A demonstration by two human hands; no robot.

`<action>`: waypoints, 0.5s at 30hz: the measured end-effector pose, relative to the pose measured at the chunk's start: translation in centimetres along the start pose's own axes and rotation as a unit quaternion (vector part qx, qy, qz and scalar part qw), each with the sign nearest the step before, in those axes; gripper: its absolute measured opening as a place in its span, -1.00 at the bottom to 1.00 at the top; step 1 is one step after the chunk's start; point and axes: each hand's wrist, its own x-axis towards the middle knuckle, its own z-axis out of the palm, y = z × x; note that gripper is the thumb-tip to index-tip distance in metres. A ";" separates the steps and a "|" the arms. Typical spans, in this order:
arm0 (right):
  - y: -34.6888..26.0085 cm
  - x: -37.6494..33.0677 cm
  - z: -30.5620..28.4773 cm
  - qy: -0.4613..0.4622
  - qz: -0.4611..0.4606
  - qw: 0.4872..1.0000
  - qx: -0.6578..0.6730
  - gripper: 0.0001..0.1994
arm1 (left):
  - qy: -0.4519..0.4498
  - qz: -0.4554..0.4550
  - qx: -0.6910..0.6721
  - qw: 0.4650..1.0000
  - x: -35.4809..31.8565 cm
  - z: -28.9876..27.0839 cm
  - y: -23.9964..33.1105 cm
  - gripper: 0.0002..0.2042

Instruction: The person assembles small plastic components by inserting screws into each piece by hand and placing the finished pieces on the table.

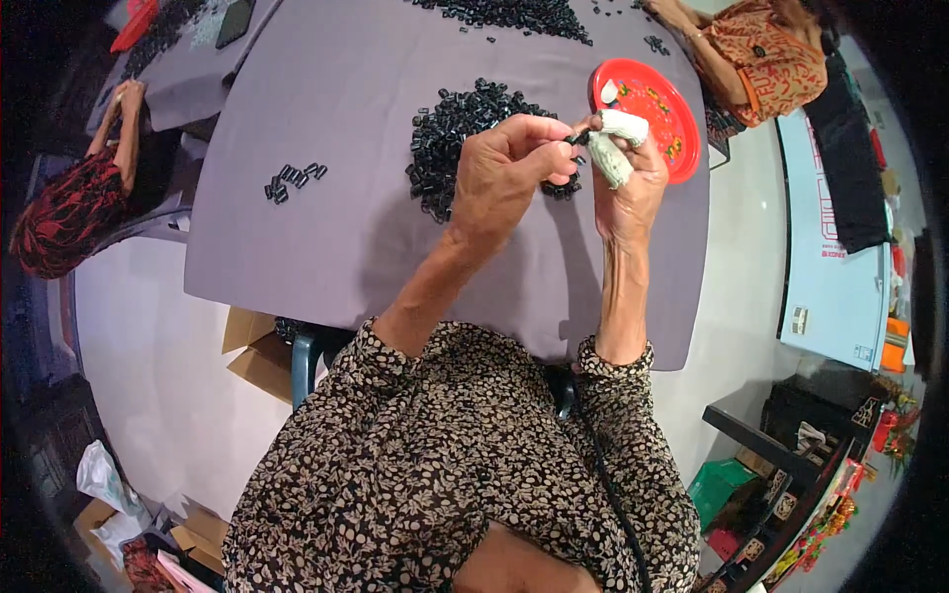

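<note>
My left hand [506, 168] and my right hand [629, 173] meet above the grey table [326, 198], fingertips together. Between them sits a small black part [579, 136], pinched by both hands. White tape or bandage wraps my right thumb and forefinger. Just beneath my hands lies a heap of small black parts [457, 138]. A red plate [654, 111] with a white piece and a few small bits on it stands right behind my right hand.
A small cluster of black parts [293, 180] lies to the left, and a bigger heap [514, 14] at the far edge. One person sits at the far right [761, 54], another at the left [74, 203]. Cardboard boxes [259, 351] stand under the table.
</note>
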 end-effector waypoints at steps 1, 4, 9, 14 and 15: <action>-0.1 -0.2 0.0 0.001 0.000 1.000 0.000 -0.82 | 0.000 -0.001 0.000 1.000 0.0 0.1 0.0 -0.86; -0.2 -0.4 0.4 0.007 -0.010 0.998 -0.057 -0.78 | 0.003 -0.022 -0.025 0.999 -0.1 -0.3 0.3 -0.85; -0.3 -0.6 0.6 0.011 -0.054 0.989 -0.137 -0.71 | -0.006 -0.030 -0.034 0.999 0.1 -0.4 0.0 -0.85; -0.3 -0.7 0.5 0.014 -0.050 0.989 -0.136 -0.72 | -0.014 -0.029 -0.040 0.999 0.2 -0.5 -0.4 -0.85; -0.3 -0.7 0.5 0.017 -0.036 0.990 -0.137 -0.73 | -0.019 -0.030 -0.035 0.999 0.1 -0.5 -0.3 -0.85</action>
